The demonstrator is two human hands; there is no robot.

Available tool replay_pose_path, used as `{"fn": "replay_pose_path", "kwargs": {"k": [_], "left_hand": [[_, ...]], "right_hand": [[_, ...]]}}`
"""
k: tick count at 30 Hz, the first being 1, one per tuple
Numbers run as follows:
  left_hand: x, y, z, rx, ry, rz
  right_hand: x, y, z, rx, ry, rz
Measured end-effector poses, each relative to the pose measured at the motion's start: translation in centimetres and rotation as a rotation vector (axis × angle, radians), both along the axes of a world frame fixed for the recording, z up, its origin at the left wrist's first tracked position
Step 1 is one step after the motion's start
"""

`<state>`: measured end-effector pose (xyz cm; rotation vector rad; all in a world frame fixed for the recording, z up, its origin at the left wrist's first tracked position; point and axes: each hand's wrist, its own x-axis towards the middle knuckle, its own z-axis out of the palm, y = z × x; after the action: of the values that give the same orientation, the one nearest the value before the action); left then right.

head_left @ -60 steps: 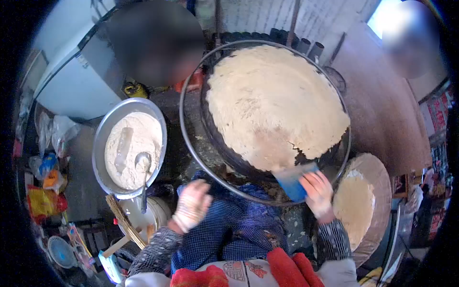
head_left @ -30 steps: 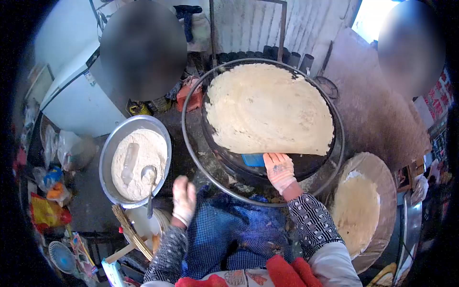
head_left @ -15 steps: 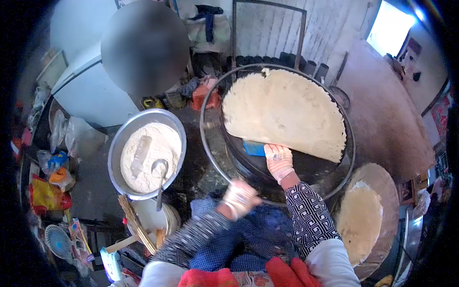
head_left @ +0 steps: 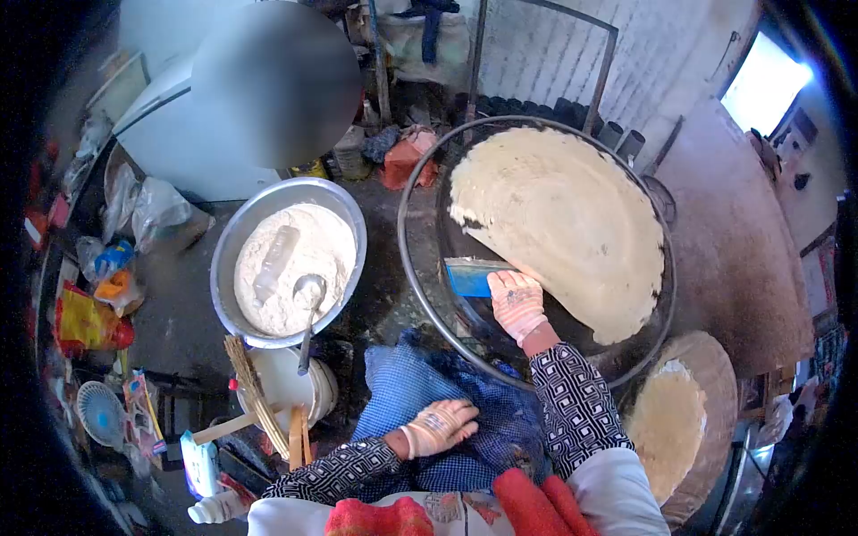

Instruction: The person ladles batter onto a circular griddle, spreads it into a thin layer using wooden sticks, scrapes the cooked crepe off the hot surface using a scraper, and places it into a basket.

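Note:
My right hand (head_left: 518,305), in a striped glove, grips a blue scraper (head_left: 471,279). The scraper lies against the dark round griddle (head_left: 572,323), just left of the near edge of a thin pale sheet of batter (head_left: 567,223). That sheet covers much of the griddle, and its near edge runs diagonally. My left hand (head_left: 440,427), also gloved, lies with its fingers stretched out on the blue checked cloth (head_left: 398,380) over my lap, holding nothing.
A metal basin (head_left: 351,290) of pale batter or flour, with a ladle (head_left: 308,313) and a clear bottle (head_left: 275,265), stands left on a white bucket (head_left: 326,389). A metal ring (head_left: 402,214) surrounds the griddle. At lower right is a round board (head_left: 715,402) with a pale sheet. A person, blurred, is at upper left.
My left hand has dropped from near the griddle's rim onto my lap. The scraper is turned differently, showing more of its blade, and the sheet's near edge slants more. The whole view has shifted.

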<state>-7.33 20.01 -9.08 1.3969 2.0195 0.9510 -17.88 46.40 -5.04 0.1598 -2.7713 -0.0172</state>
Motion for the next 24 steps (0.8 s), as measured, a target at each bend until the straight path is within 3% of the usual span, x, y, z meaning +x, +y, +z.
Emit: {"fn": "replay_pose_path", "kwargs": {"k": [3,8,13,14,17,20,21,23,24], "left_hand": [[-0.9,-0.3,-1.7,0.100,0.146,0.073],[-0.5,0.0,-3.3,0.071,0.152,0.132],[-1.6,-0.2,-0.8,0.274,0.203,0.206],[-2.5,-0.4,0.2,0.314,0.217,0.241],[-6.9,-0.8,1.7,0.396,0.358,0.351],[-13.7,-1.9,1.0,0.379,0.474,0.501],[-15.7,-2.0,2.5,0.443,0.608,0.535],[-19.4,-2.4,3.6,0.371,0.561,0.618],[-21.5,-2.4,3.3,0.322,0.595,0.630]], "right_hand": [[-0.2,0.2,0.0,0.048,-0.078,-0.022],[-0.3,0.6,0.1,0.090,-0.239,-0.116],[-0.3,1.2,0.1,0.135,-0.296,-0.202],[-0.4,1.3,0.2,0.076,-0.323,-0.204],[-0.5,1.5,-0.7,0.184,-0.066,-0.214],[-0.8,1.7,0.0,0.106,-0.348,-0.264],[-0.8,1.7,-0.4,0.122,-0.313,-0.272],[-0.8,2.1,-1.1,0.157,-0.241,-0.295],[-1.3,1.6,0.5,0.013,-0.448,-0.370]]}}
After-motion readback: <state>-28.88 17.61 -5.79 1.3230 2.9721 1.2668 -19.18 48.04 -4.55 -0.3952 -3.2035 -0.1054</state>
